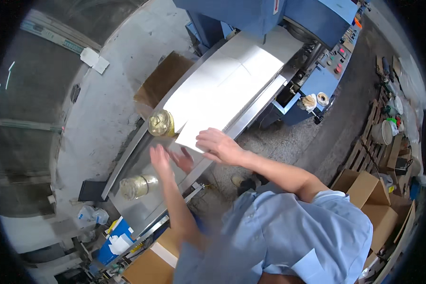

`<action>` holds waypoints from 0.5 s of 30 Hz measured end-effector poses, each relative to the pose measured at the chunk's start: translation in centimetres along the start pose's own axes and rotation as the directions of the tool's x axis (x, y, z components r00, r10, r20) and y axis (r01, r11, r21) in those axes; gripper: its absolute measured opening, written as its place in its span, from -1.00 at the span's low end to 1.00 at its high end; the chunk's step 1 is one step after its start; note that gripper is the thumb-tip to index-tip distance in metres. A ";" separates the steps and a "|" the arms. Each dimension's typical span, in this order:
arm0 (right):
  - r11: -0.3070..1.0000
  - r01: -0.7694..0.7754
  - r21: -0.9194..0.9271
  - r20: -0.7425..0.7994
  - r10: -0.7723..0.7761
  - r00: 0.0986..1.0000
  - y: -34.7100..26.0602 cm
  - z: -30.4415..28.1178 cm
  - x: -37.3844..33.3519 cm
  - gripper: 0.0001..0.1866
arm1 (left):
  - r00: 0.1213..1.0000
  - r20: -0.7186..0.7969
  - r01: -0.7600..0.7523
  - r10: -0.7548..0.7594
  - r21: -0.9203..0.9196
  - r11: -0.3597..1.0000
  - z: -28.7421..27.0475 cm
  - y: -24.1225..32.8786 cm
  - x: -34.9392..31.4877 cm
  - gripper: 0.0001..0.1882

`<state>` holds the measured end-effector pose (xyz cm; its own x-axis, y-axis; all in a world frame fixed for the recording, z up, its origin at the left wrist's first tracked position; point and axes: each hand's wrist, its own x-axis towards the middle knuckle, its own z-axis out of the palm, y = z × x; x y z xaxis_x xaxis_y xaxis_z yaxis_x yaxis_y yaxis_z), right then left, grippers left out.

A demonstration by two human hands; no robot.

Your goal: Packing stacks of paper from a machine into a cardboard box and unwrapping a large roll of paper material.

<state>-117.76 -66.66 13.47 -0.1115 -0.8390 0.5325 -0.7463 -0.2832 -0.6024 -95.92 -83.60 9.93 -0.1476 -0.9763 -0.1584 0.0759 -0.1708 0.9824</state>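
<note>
My left hand (161, 162) hovers over the shiny metal table (144, 208), fingers stretched out and slightly blurred, holding nothing. Its reddish reflection shows in the metal beside it. Over the near end of a long run of white paper sheets (217, 102) lies my right hand (219, 146), its fingers extended across the top and the thumb by the near edge. A loose-looking sheet corner pokes out left of those fingers. Against the paper's left side stands a round, clear, yellowish jar-like object (161, 123). A second, similar one (134, 187) is on the metal to the left of my left hand.
The paper runs back under a large blue machine (236, 14) with a button panel (333, 61) on its right. An open cardboard box (163, 80) stands left of the table. More cartons (374, 203) and a wooden pallet (364, 137) are at right. A blue box (113, 244) sits lower left.
</note>
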 end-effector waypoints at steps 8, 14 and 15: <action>0.787 -0.515 -0.340 -0.463 0.336 0.820 8.5 -12.0 -0.7 -0.59 | 0.962 0.196 0.168 -0.191 0.126 0.978 4.1 0.7 -6.7 -0.50; 0.785 -0.532 -0.318 -0.363 0.417 0.833 10.8 -12.7 -2.3 -0.65 | 0.961 0.275 -0.041 -0.016 0.200 0.979 6.2 -0.2 -7.2 -0.56; 0.794 -0.525 -0.308 -0.359 0.414 0.836 11.0 -12.7 -2.4 -0.66 | 0.964 0.266 -0.051 -0.007 0.208 0.977 6.4 -0.3 -7.2 -0.56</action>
<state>-134.01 -61.84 13.10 -0.6380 -0.6520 0.4097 -0.7356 0.3586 -0.5748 -101.16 -75.63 11.46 -0.4055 -0.9044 -0.1329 -0.1235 -0.0898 0.9883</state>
